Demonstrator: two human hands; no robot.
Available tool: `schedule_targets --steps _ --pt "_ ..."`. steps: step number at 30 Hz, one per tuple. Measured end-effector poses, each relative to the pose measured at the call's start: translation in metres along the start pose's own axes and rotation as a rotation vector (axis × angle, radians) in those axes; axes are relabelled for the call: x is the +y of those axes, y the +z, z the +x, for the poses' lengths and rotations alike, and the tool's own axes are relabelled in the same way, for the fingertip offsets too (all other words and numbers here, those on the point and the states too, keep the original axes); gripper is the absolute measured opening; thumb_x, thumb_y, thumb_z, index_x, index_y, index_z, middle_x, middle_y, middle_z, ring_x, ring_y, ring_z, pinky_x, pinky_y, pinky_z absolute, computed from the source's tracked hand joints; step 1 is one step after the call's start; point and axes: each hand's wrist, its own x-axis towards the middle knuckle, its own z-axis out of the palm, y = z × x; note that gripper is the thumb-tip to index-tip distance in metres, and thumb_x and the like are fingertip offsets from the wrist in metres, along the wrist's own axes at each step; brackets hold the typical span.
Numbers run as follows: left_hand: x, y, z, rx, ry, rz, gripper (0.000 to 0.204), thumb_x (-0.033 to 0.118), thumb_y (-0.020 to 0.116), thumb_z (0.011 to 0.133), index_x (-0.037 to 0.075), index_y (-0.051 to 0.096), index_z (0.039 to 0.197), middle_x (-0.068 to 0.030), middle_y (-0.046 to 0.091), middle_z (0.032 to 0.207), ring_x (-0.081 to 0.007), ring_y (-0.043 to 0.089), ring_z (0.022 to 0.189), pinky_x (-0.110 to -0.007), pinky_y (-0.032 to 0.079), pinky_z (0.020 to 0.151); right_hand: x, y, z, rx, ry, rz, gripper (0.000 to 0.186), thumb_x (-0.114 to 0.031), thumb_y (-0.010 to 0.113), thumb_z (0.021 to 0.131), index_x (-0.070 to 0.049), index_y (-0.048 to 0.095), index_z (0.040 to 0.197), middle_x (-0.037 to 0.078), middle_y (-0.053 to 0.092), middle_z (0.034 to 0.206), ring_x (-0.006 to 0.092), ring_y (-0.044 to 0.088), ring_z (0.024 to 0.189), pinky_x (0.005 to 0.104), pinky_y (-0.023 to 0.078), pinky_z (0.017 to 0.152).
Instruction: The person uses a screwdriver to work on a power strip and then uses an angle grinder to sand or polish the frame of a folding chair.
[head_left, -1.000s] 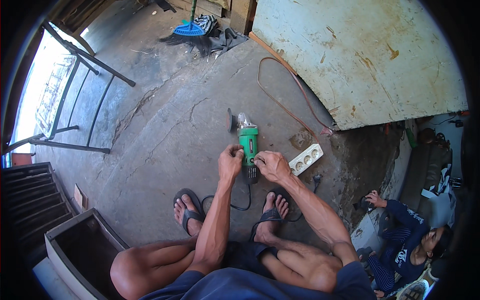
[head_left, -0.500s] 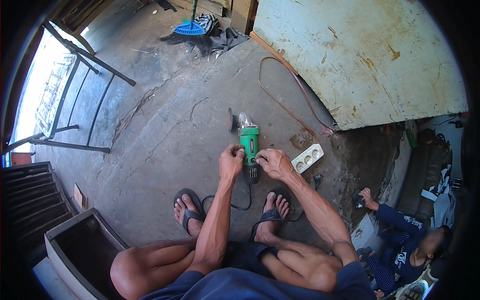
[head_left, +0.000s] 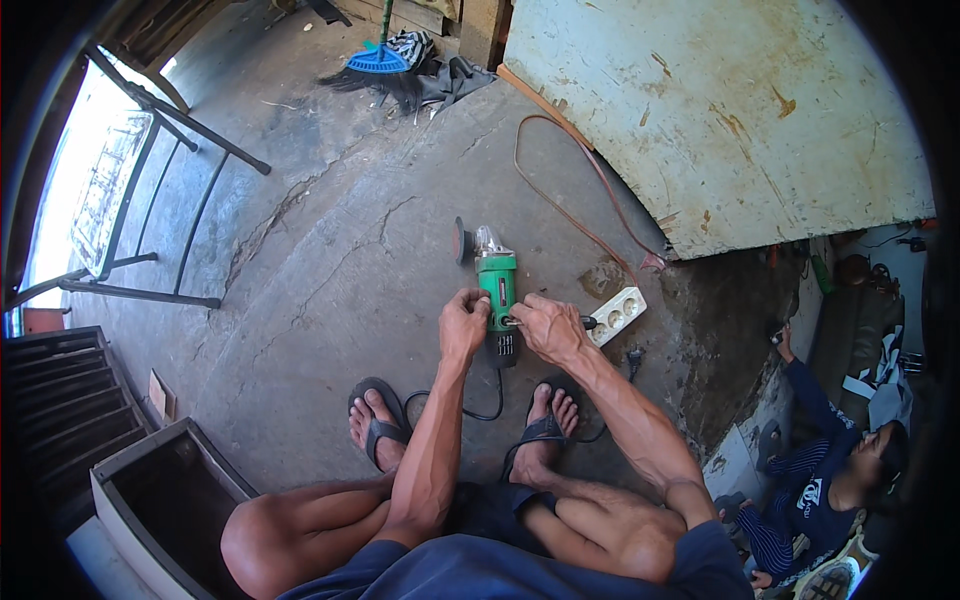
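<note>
A green angle grinder (head_left: 497, 275) stands on the concrete floor between my feet, its dark disc (head_left: 462, 241) pointing to the left. My left hand (head_left: 465, 322) grips the left side of its body. At the grinder's lower right side, my right hand (head_left: 549, 328) is closed around a screwdriver (head_left: 588, 322). The dark end of its handle sticks out to the right of my fist. Its thin shaft points at the grinder's housing near a round fitting; my fingers partly hide the contact. The grinder's black cord (head_left: 470, 412) loops around by my sandals.
A white socket strip (head_left: 615, 316) lies right of my hand, with a black plug (head_left: 635, 356) near it. A worn pale board (head_left: 720, 130) fills the upper right. A metal-framed chair (head_left: 190, 200) and a wooden drawer (head_left: 180, 440) are at left. Another person (head_left: 815, 480) sits at lower right.
My right hand has turned slightly, and the screwdriver's handle end now shows beyond it. The left hand and grinder stay put. The other person's arm has reached farther up and right.
</note>
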Motion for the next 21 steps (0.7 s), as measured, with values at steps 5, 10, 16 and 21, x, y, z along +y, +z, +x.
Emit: schedule_targets --steps 5,10,16,21 --pt "0.022 -0.004 -0.008 -0.027 0.073 0.038 0.029 0.022 0.066 0.091 0.004 0.072 0.113 -0.0126 0.075 0.091 -0.0225 0.07 0.081 -0.036 0.054 0.078 0.01 -0.006 -0.005 0.112 0.063 0.206 0.018 -0.016 0.068 0.088 -0.009 0.071 0.105 0.014 0.067 0.089 0.0317 0.068 0.082 0.0417 0.054 0.07" --pt "0.047 -0.006 -0.015 -0.37 0.298 0.017 0.029 0.019 0.067 0.092 0.002 0.07 0.115 -0.0115 0.073 0.096 -0.0173 0.066 0.088 -0.034 0.052 0.084 0.011 -0.032 -0.01 0.111 0.269 0.574 0.019 -0.017 0.067 0.093 -0.005 0.071 0.107 0.007 0.068 0.086 0.0166 0.062 0.069 0.0319 0.051 0.064" --pt "0.054 0.012 -0.02 -0.385 0.223 -0.036 0.024 0.014 0.068 0.093 0.001 0.068 0.113 -0.0084 0.072 0.095 -0.0136 0.063 0.087 -0.031 0.05 0.083 0.024 -0.04 -0.021 0.128 0.39 0.776 0.022 -0.018 0.065 0.095 -0.001 0.069 0.109 0.005 0.069 0.089 0.0108 0.06 0.062 0.0283 0.05 0.06" --pt "0.063 0.026 -0.023 -0.425 0.276 0.024 0.021 0.015 0.068 0.094 0.0 0.067 0.109 -0.0081 0.072 0.093 -0.0123 0.062 0.087 -0.031 0.049 0.081 0.027 -0.045 -0.036 0.195 0.39 0.836 0.024 -0.018 0.066 0.094 -0.001 0.069 0.111 0.009 0.071 0.091 0.013 0.062 0.062 0.0301 0.051 0.059"
